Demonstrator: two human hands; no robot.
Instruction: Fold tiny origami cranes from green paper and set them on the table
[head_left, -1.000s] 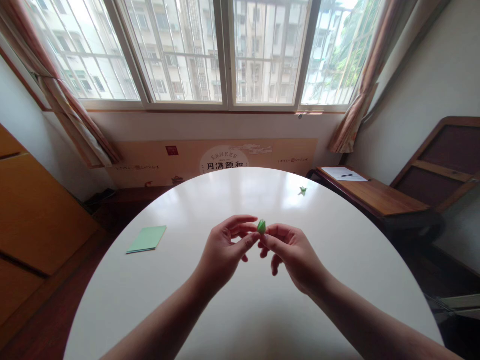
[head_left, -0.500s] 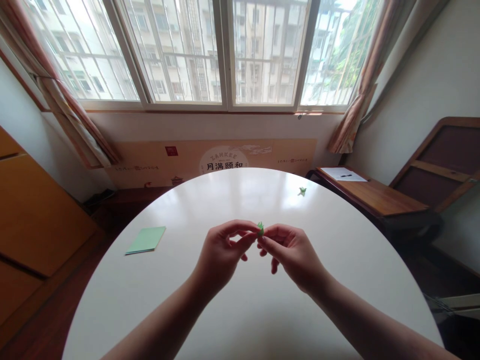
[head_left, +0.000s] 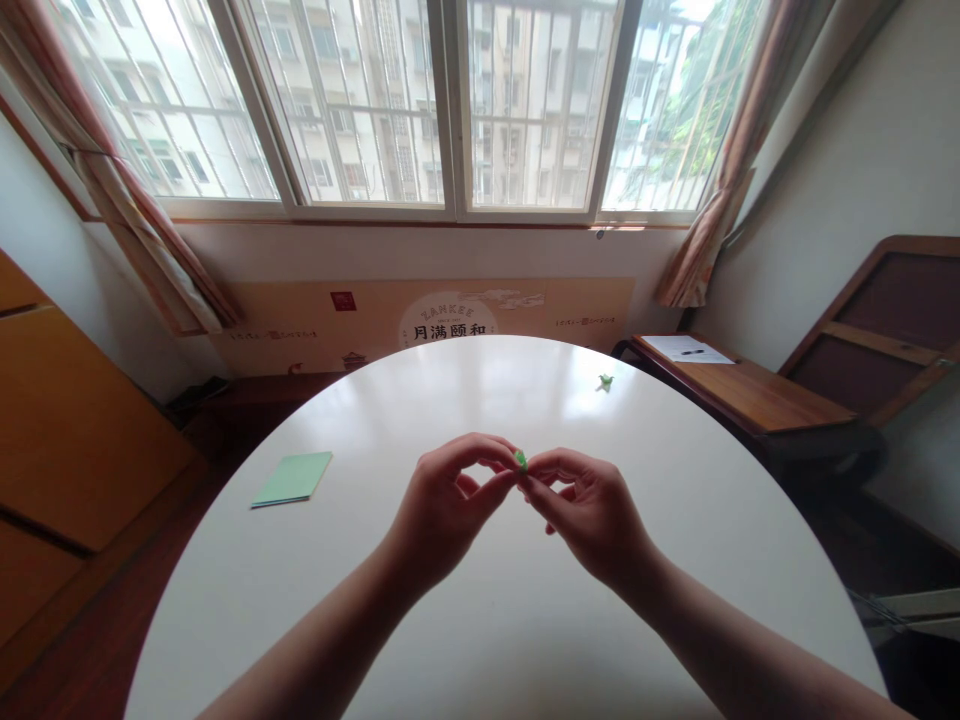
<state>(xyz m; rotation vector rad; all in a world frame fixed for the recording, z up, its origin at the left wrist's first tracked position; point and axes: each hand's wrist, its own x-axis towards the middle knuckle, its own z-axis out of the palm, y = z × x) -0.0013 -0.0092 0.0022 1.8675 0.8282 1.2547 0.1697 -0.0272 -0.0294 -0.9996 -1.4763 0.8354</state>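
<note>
A small piece of folded green paper point(head_left: 521, 461) is pinched between the fingertips of both hands, above the middle of the white table. My left hand point(head_left: 461, 495) grips it from the left with thumb and index finger. From the right, my right hand point(head_left: 581, 500) holds it the same way, and the fingertips nearly meet. Most of the paper is hidden by the fingers. Farther back on the right lies a small folded green paper figure point(head_left: 606, 380). To the left rests a stack of square green paper point(head_left: 294, 478).
The round white table point(head_left: 495, 640) spreads beneath my hands. Beyond its right edge stands a wooden side table point(head_left: 780, 385) with a white sheet point(head_left: 686, 349) and a dark pen on it. An orange-brown cabinet point(head_left: 67, 430) is on the left, and a printed cardboard panel point(head_left: 585, 300) sits under the window.
My fingers have shifted slightly around the green paper, and less of it sticks up above the fingertips. My right hand's lower fingers have curled in. The other things stay in place.
</note>
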